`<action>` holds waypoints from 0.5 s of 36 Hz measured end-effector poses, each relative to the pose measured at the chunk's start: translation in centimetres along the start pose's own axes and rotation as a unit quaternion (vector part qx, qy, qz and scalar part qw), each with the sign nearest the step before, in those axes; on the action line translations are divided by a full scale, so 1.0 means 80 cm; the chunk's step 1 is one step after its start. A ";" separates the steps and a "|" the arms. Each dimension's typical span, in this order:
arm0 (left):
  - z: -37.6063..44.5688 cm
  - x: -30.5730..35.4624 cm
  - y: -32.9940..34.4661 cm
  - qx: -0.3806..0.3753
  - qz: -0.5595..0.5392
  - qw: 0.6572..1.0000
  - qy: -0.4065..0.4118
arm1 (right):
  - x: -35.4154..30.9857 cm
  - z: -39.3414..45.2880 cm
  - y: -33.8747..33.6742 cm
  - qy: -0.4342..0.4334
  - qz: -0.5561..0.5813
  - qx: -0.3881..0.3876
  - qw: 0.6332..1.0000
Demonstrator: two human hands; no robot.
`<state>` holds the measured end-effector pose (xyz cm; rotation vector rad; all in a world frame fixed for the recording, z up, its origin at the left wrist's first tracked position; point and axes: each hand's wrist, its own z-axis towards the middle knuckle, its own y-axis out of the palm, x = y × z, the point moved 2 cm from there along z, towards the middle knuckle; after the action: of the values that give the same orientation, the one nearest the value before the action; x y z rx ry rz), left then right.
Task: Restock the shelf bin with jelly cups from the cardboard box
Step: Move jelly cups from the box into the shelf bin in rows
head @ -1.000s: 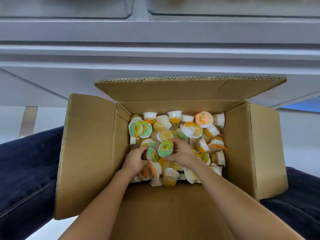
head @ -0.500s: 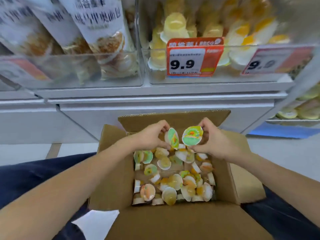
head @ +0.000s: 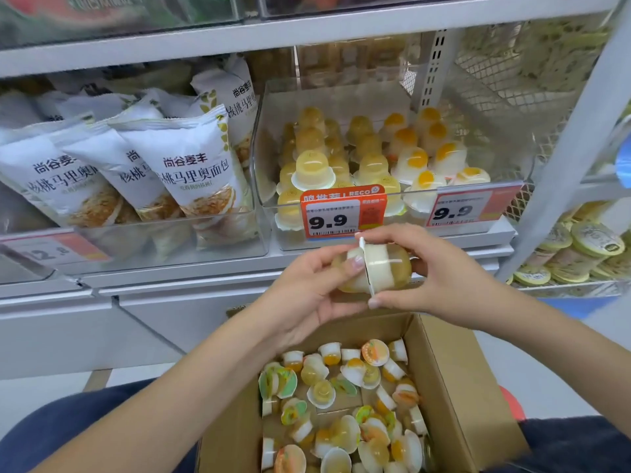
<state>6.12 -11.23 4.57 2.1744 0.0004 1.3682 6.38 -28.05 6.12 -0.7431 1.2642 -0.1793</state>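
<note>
I hold two yellow jelly cups lid to lid in front of the shelf edge. My left hand grips the left jelly cup and my right hand grips the right jelly cup. Above them stands the clear shelf bin, partly filled with stacked yellow and white-orange jelly cups. Below, the open cardboard box rests on my lap with several loose jelly cups inside.
A clear bin of white bread bags stands left of the jelly bin. Red 9.9 price tags hang on the bin front. A wire rack with round lidded tubs is at the right. A shelf board runs overhead.
Both hands left the box, each with a jelly cup, rose to shelf height and brought the two cups together lid to lid. My view tilted up to the shelf.
</note>
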 end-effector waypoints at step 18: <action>0.003 0.003 -0.008 -0.054 -0.098 0.993 -0.045 | -0.010 0.008 0.003 -0.018 0.015 0.004 1.000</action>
<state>6.61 -10.74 4.38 2.0833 0.1012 1.1333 6.62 -27.17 6.69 -0.7177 1.2388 -0.1454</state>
